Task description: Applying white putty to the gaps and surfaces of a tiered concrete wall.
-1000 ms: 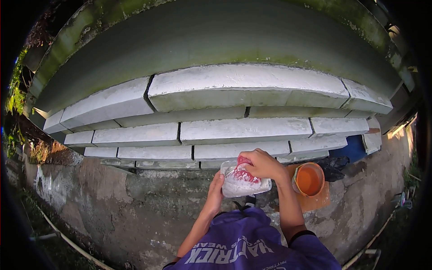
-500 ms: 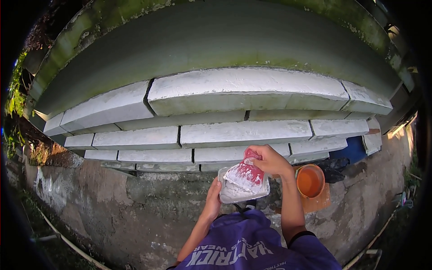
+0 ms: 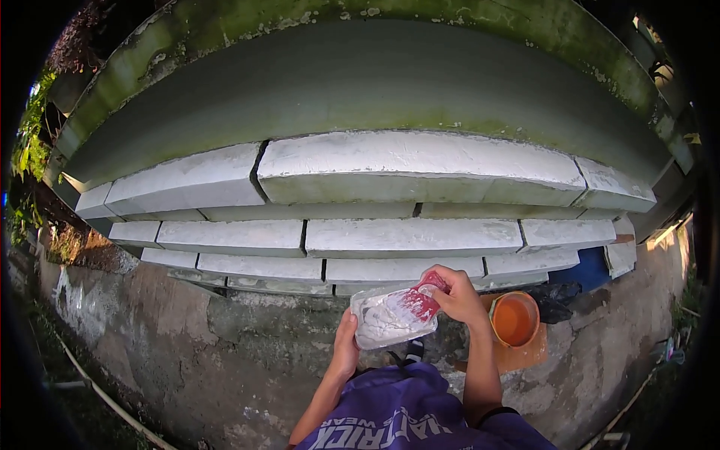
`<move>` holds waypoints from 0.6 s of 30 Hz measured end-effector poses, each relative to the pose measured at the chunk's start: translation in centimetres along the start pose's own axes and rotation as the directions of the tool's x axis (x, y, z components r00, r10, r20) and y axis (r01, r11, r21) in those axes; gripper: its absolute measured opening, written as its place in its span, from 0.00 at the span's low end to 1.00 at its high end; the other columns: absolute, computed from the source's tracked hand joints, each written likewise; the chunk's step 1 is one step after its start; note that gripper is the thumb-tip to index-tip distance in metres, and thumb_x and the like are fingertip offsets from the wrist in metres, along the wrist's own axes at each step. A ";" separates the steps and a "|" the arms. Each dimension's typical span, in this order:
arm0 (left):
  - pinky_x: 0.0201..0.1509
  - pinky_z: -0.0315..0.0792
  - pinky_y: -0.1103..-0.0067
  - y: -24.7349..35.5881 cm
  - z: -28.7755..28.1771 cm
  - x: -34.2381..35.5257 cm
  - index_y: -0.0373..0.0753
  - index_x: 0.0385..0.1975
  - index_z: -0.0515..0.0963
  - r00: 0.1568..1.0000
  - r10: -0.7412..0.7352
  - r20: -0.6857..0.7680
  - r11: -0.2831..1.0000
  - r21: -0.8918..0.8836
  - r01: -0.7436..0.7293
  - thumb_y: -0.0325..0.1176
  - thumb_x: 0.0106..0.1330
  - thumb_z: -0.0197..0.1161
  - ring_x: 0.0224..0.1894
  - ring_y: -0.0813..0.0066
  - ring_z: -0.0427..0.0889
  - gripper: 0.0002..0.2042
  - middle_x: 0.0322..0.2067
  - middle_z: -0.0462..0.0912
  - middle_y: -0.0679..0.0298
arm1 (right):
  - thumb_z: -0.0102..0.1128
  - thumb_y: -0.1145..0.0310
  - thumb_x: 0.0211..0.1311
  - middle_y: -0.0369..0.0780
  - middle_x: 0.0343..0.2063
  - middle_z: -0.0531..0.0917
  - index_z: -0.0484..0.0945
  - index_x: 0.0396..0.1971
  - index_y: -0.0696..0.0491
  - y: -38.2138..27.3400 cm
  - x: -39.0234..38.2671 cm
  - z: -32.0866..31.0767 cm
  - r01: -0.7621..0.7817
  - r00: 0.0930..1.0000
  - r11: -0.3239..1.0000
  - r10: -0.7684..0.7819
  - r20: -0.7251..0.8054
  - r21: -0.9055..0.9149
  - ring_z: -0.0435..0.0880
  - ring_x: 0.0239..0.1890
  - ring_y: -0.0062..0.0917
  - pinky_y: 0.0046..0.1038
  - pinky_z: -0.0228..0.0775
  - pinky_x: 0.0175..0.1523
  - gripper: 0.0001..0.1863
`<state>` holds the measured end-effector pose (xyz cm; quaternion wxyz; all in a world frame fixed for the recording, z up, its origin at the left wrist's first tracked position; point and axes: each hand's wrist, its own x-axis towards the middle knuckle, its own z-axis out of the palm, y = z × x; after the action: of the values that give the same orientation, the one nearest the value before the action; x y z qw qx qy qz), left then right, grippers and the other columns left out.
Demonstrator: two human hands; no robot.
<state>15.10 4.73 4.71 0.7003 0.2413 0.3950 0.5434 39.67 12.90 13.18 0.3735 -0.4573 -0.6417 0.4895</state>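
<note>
My left hand (image 3: 345, 345) is closed on the left side of a shallow rectangular clear plastic tray (image 3: 397, 341). White paste (image 3: 379, 321) covers the inside of the tray. A red scraper (image 3: 420, 301), its blade smeared with the same white paste, is gripped in my right hand (image 3: 454, 300). The blade lies over the right part of the tray; whether its edge touches the paste I cannot tell. My right fingers wrap round the scraper's upper end and partly hide it.
Rows of pale, white-coated blocks (image 3: 420, 161) run in tiers before me, dark gaps between them, below a mossy green wall (image 3: 360, 82). An orange bucket (image 3: 515, 321) stands on a brown board (image 3: 525, 356) at right, beside a black plastic bag (image 3: 559, 300). The concrete floor (image 3: 172, 337) is stained.
The tray and my left hand have moved a little left. The scraper has turned and shifted toward the tray's right side, showing more paste. The blocks sit slightly lower in view.
</note>
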 end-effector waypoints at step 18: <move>0.70 0.64 0.74 0.4 0.3 0.1 0.38 0.73 0.58 0.996 0.083 0.031 0.984 0.155 -0.087 0.45 0.81 0.46 0.67 0.71 0.70 0.27 0.66 0.70 0.59 | 0.60 0.81 0.54 0.46 0.35 0.86 0.82 0.42 0.58 -2.0 -1.9 2.5 0.195 0.976 0.913 -0.216 -0.019 -0.358 0.86 0.38 0.40 0.32 0.77 0.43 0.14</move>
<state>15.10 4.95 5.17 0.6602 0.3186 0.4172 0.5372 37.46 10.13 14.49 0.3527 -0.4610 -0.7528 0.3104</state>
